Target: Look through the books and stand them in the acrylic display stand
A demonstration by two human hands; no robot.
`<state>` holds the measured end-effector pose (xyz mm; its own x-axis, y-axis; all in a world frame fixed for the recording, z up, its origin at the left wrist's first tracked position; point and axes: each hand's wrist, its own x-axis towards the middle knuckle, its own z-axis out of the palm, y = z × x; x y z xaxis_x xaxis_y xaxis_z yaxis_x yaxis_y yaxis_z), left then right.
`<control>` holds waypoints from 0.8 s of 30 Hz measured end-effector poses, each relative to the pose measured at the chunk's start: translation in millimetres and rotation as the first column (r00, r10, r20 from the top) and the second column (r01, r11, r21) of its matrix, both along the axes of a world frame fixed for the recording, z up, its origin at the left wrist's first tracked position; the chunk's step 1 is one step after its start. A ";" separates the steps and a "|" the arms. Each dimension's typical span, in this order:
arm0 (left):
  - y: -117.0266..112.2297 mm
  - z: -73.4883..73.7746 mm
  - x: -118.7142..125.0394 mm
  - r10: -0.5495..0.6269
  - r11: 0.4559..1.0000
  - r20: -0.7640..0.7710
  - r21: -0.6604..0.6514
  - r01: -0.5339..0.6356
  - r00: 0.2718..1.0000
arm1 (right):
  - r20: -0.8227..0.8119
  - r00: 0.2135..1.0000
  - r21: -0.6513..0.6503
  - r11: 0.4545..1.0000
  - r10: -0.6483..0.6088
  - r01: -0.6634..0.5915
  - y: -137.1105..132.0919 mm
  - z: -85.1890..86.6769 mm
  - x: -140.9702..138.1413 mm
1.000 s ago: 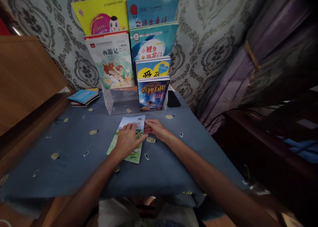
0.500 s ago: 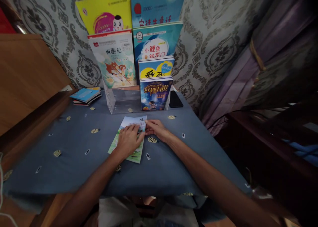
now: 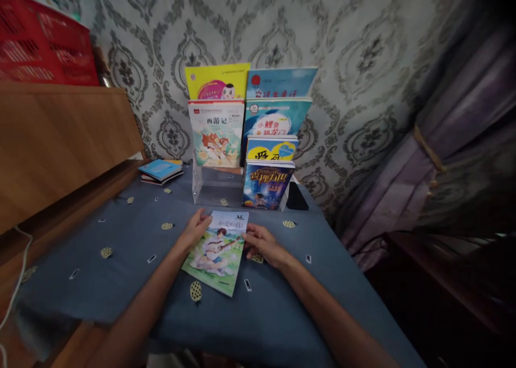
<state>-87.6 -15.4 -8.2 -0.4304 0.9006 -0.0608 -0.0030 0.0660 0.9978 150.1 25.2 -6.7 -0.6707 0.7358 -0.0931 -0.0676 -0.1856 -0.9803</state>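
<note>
A paperback book [image 3: 220,255] with a guitar player on its light blue and green cover lies in front of me, slightly turned. At its upper left edge, my left hand [image 3: 196,229] is closed, the fingers pinching the border. My right hand [image 3: 264,244] grips the opposite edge, its thumb near the cover and its other fingers curled at the side. Just beyond stands a clear acrylic rack [image 3: 217,193]. It holds a white-covered book [image 3: 217,137] on the left and a dark blue book [image 3: 268,185] at the front right, with several others behind.
A small stack of books [image 3: 161,170] lies at the back left of the blue tablecloth [image 3: 133,287]. A black phone [image 3: 297,197] rests right of the rack. On the left are a wooden panel [image 3: 60,148] and a red basket [image 3: 44,40]; a purple curtain [image 3: 407,174] hangs on the right.
My left hand has moved off the cover to the book's left edge, uncovering the picture. My right hand stays at the right edge. The camera view has tilted up and shifted left.
</note>
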 end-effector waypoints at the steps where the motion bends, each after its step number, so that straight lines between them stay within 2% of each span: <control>1: -0.1 2.2 1.0 0.033 0.999 0.100 -0.030 -0.031 0.994 | -0.019 1.000 0.015 1.000 -0.010 0.011 -1.8 2.0 -0.4; 3: -1.6 7.5 4.0 0.077 0.995 0.258 -0.086 -0.057 0.963 | -0.054 0.998 0.046 0.998 -0.034 0.036 -5.4 6.9 -2.0; 6: -5.8 17.3 10.7 0.064 0.995 0.356 -0.091 -0.033 0.932 | -0.094 0.993 0.124 0.989 -0.065 0.077 -10.8 19.4 -5.8; 8: -8.8 25.5 16.0 0.023 1.000 0.381 -0.014 -0.019 0.924 | -0.120 0.990 0.198 0.975 -0.078 0.101 -14.1 32.1 -8.7; 10: -11.6 34.5 21.2 -0.012 0.993 0.383 0.116 -0.035 0.924 | -0.133 0.988 0.274 0.955 -0.076 0.110 -16.8 45.9 -11.7; 14: -17.8 47.7 26.7 0.016 0.932 0.288 0.342 -0.119 0.958 | -0.115 0.989 0.466 0.875 -0.089 0.133 -22.0 61.7 -17.1; 18: -27.0 46.4 25.7 -0.033 0.900 0.150 0.435 -0.036 0.988 | -0.127 0.974 0.624 0.748 -0.187 0.225 -28.6 51.3 -19.2; 21: -34.3 38.4 24.4 -0.069 0.893 0.081 0.449 0.025 0.994 | -0.086 0.968 0.648 0.724 -0.236 0.235 -35.5 34.5 -18.4; 24: -40.7 28.2 23.4 -0.046 0.908 0.042 0.419 0.024 0.998 | -0.047 0.959 0.652 0.719 -0.278 0.240 -45.0 18.4 -17.4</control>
<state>-64.3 -56.0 20.0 -0.4040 0.8628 0.3039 -0.0588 -0.3561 0.9326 132.7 -19.8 11.6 -0.4529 0.7746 0.4414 0.0349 0.5101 -0.8594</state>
